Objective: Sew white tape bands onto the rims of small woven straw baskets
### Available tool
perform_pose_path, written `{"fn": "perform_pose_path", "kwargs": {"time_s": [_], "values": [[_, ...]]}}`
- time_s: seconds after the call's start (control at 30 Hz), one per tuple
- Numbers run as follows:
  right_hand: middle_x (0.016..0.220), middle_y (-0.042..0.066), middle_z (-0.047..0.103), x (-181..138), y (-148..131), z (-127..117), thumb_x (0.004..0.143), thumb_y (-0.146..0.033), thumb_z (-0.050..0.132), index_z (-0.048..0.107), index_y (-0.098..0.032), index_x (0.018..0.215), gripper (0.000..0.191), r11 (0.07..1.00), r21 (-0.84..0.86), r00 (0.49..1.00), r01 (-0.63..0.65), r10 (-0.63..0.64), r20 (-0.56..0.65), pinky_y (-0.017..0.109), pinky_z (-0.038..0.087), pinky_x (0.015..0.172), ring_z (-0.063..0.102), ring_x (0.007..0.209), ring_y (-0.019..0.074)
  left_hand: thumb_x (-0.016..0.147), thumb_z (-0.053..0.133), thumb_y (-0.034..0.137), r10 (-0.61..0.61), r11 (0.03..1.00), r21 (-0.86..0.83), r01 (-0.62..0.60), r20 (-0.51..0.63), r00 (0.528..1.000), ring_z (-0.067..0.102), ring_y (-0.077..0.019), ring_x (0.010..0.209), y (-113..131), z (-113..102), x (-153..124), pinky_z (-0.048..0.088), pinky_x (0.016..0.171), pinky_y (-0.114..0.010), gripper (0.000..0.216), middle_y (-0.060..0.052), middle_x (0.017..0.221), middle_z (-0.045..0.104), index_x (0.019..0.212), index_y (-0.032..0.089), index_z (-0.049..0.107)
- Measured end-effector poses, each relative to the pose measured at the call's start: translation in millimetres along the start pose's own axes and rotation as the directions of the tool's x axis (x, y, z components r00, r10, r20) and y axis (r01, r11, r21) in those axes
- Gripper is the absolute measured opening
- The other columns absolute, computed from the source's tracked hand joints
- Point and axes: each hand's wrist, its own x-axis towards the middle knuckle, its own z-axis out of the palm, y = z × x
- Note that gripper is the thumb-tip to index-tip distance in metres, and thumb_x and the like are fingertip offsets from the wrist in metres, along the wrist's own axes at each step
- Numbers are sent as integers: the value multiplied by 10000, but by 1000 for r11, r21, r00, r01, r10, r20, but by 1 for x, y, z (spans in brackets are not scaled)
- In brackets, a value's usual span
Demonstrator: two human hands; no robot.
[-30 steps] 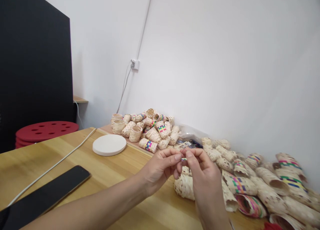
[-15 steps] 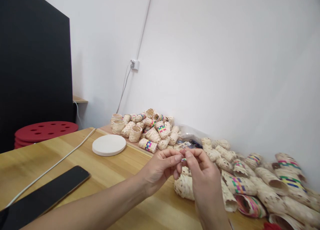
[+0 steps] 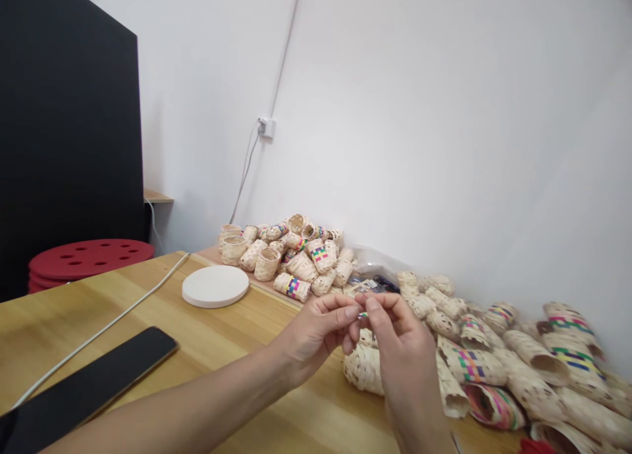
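Observation:
My left hand (image 3: pixel 316 329) and my right hand (image 3: pixel 402 349) meet fingertip to fingertip above the table, both closed in a pinch. Whatever they hold is too small or too hidden to name. A speck of green shows between the fingers, and I cannot tell whether it is held or lies behind them. Just below and behind the hands, partly covered by them, lies a pale woven basket (image 3: pixel 364 368) on its side. To the right spreads a heap of small woven baskets (image 3: pixel 471 365), several with coloured bands.
Another pile of woven baskets (image 3: pixel 302 266) sits against the wall, with a clear plastic bag (image 3: pixel 378 263) beside it. A white round disc (image 3: pixel 216 287), a black phone (image 3: pixel 93 388) and a white cable (image 3: pixel 103 329) lie on the wooden table (image 3: pixel 222 339). Red stools (image 3: pixel 91 258) stand at left.

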Motion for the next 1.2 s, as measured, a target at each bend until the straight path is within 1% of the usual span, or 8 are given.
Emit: {"fn": "perform_pose_path", "kwargs": {"time_s": [0.27, 0.5, 0.67, 0.77, 0.83, 0.9, 1.03, 1.2], "values": [[545, -40, 563, 0, 1, 0, 842, -431, 601, 615, -185, 806, 249, 1000, -20, 1000, -3, 3, 7, 185, 461, 516, 554, 559, 111, 747, 744, 260, 3, 1000, -1, -3, 5, 1000, 544, -67, 454, 0, 0, 1, 403, 477, -153, 161, -5, 561, 612, 767, 117, 672], [720, -2, 636, 1, 9, -3, 808, -475, 625, 647, -180, 836, 297, 995, -100, 1000, -22, 20, -21, 225, 464, 612, 567, 665, 130, 754, 736, 273, 9, 999, 31, -9, -1, 1000, 534, -64, 463, -1, -2, 0, 393, 480, -157, 179, -9, 571, 610, 745, 113, 656], [706, -3, 623, 3, 8, -5, 817, -479, 606, 640, -178, 845, 304, 992, -121, 999, -37, 38, 11, 255, 461, 641, 567, 678, 149, 747, 729, 342, 25, 982, 186, -26, 10, 1000, 523, -75, 468, 4, -4, 3, 406, 500, -184, 240, -13, 581, 615, 748, 114, 654], [785, 10, 638, 4, 5, -6, 842, -485, 572, 630, -187, 862, 303, 987, -153, 998, -44, 52, 46, 273, 459, 693, 574, 749, 165, 732, 730, 342, 128, 878, 467, -106, -16, 992, 566, -110, 566, 20, -7, 6, 448, 583, -219, 230, -31, 640, 647, 731, 119, 675], [808, 9, 636, 4, 5, -7, 843, -483, 564, 621, -194, 836, 295, 985, -168, 995, -46, 61, 83, 266, 451, 679, 564, 739, 159, 706, 745, 282, 287, 747, 636, -194, -45, 957, 585, -131, 664, 32, -8, 8, 453, 638, -223, 161, -32, 705, 669, 762, 137, 704], [760, -4, 618, 4, 5, -7, 842, -476, 560, 608, -195, 783, 291, 984, -171, 989, -44, 68, 134, 253, 435, 642, 542, 683, 143, 716, 726, 230, 384, 636, 724, -267, 4, 924, 591, -144, 730, 41, -9, 7, 453, 677, -227, 138, -27, 752, 676, 836, 162, 728], [682, -18, 580, 4, 6, -5, 836, -463, 563, 594, -192, 728, 293, 985, -164, 979, -43, 75, 191, 241, 409, 619, 512, 646, 129, 805, 635, 206, 341, 548, 748, -375, 211, 916, 600, -147, 746, 47, -8, 4, 455, 702, -232, 133, -38, 784, 672, 877, 178, 743], [677, -17, 579, 4, 9, -4, 830, -452, 579, 610, -185, 744, 282, 989, -139, 976, -46, 74, 203, 236, 403, 611, 506, 638, 126, 831, 622, 228, 357, 485, 775, -405, 248, 901, 589, -143, 712, 44, -8, 3, 446, 680, -229, 117, -34, 745, 645, 797, 163, 713]]}}
